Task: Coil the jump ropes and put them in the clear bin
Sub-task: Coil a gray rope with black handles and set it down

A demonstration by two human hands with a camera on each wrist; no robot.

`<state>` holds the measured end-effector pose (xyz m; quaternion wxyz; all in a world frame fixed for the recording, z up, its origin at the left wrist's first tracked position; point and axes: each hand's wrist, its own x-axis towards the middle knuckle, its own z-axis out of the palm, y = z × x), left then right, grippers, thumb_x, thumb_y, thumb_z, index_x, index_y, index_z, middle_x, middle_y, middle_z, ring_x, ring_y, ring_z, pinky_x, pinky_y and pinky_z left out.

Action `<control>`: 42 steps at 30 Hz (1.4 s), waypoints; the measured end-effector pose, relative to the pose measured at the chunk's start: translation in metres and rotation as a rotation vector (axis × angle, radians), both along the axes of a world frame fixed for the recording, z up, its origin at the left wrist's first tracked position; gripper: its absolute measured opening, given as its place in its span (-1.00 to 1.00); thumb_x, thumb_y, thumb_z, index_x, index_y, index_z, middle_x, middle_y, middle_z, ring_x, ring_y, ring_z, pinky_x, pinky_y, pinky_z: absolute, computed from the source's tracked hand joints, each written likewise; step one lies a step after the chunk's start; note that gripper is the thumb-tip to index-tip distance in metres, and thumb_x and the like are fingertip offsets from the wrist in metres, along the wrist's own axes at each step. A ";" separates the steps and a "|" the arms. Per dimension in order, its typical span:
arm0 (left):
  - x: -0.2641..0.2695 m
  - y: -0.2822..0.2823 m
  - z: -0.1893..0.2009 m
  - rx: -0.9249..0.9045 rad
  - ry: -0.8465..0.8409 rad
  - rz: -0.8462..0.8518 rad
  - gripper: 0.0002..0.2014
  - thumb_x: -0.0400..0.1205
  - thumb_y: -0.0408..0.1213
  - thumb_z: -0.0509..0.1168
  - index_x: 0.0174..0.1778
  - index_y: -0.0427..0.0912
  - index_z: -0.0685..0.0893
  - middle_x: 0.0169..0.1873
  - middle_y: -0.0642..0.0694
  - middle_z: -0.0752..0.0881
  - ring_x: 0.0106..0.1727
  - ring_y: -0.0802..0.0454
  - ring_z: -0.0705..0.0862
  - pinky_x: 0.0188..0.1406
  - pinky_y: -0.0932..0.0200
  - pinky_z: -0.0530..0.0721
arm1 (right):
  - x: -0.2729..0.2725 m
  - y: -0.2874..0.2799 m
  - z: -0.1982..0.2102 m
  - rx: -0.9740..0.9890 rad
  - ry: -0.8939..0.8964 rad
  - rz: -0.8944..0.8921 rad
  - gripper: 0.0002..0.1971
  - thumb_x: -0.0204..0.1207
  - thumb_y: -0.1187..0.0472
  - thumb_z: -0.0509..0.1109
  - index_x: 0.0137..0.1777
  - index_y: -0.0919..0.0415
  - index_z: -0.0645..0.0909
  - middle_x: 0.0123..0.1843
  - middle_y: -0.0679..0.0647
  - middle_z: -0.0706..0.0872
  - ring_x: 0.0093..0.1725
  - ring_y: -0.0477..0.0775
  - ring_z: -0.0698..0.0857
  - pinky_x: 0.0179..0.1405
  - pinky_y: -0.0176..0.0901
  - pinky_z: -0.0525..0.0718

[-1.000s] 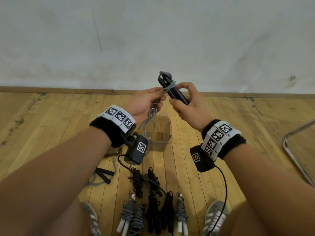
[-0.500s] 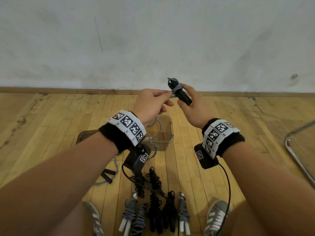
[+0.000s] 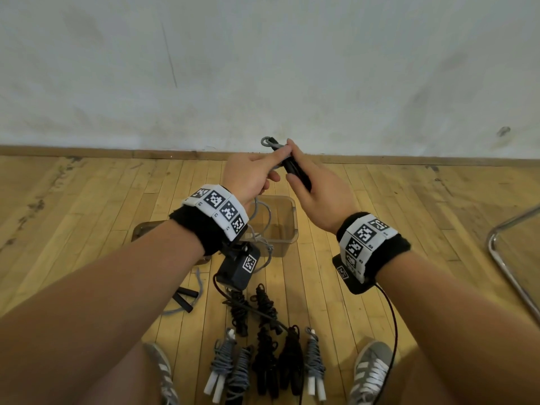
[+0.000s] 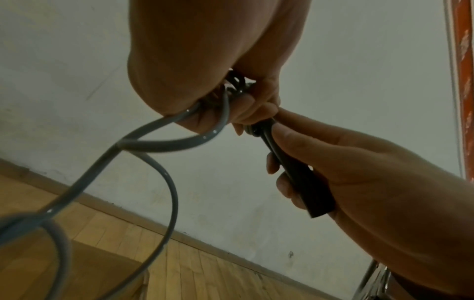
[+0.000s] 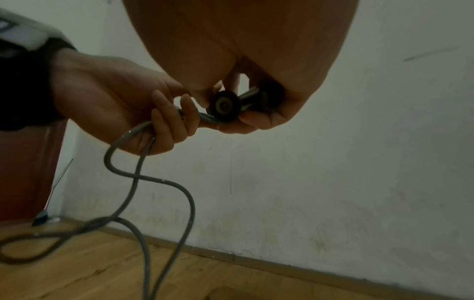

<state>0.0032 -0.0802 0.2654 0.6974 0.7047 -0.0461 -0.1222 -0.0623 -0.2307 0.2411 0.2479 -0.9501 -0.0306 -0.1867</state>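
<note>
My right hand (image 3: 314, 187) grips the two black handles (image 3: 295, 171) of a grey jump rope, held together above the clear bin (image 3: 289, 220). My left hand (image 3: 257, 176) holds the grey rope (image 4: 153, 142) close to the handles, its forefinger stretched over them. The rope's loose doubled length hangs from my left hand in loops toward the bin (image 5: 164, 182). In the right wrist view the handles' round ends (image 5: 225, 105) face the camera. The bin stands on the wooden floor near the wall.
Several coiled ropes, grey with white handles (image 3: 222, 366) and black (image 3: 266, 355), lie in a row on the floor between my shoes (image 3: 371, 372). A loose grey rope with black handles (image 3: 184, 296) lies at left. A chrome chair frame (image 3: 508, 258) stands at right.
Both hands have sunk a little with the handles. My left hand has moved from below the handles up onto them, carrying the rope round.
</note>
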 end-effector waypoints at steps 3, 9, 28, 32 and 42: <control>0.001 -0.001 0.000 -0.057 0.002 -0.013 -0.64 0.63 0.07 0.49 -0.08 -0.21 0.89 -0.53 0.00 0.63 -0.57 0.14 0.42 -0.55 0.30 0.39 | -0.001 0.002 0.008 0.301 -0.003 -0.039 -0.25 0.68 -0.08 0.41 0.77 -0.19 0.11 0.11 -0.06 0.77 -0.07 -0.07 0.76 -0.14 -0.20 0.71; 0.005 -0.001 0.007 -0.143 -0.007 -0.071 -0.64 0.76 -0.07 0.36 -0.03 -0.36 0.79 -0.49 -0.02 0.62 -0.54 0.14 0.49 -0.50 0.29 0.44 | -0.007 0.010 0.024 0.985 0.338 0.083 -0.54 0.76 0.20 0.34 0.62 0.06 0.40 -0.12 0.19 0.81 -0.29 0.12 0.80 -0.26 -0.03 0.78; -0.004 0.010 0.017 0.074 0.016 -0.273 -0.53 0.64 -0.61 0.22 0.41 -0.17 0.71 0.00 -0.05 0.87 -0.14 0.11 0.84 -0.42 0.31 0.56 | 0.003 -0.009 0.014 0.261 0.083 -0.188 -0.38 0.77 0.12 0.21 0.73 -0.32 0.09 -0.14 -0.14 0.68 -0.38 -0.04 0.69 -0.42 -0.15 0.58; -0.006 0.004 0.016 -0.048 0.040 -0.173 -0.64 0.69 -0.53 0.21 0.34 -0.23 0.74 -0.02 -0.05 0.87 -0.23 0.16 0.83 -0.44 0.28 0.44 | 0.003 -0.004 0.013 0.227 0.110 -0.132 -0.48 0.83 0.02 -0.01 0.74 -0.35 0.01 -0.18 0.07 0.73 -0.37 0.06 0.68 -0.38 -0.01 0.63; -0.003 0.000 0.003 0.082 -0.056 0.015 -0.59 0.56 0.22 0.49 -0.03 -0.10 0.86 -0.36 0.07 0.78 -0.47 0.19 0.69 -0.25 0.19 0.58 | 0.001 -0.002 0.011 0.226 0.061 0.115 -0.40 0.75 0.24 0.26 0.75 -0.10 0.26 0.39 0.03 0.73 0.25 0.04 0.70 0.25 0.09 0.69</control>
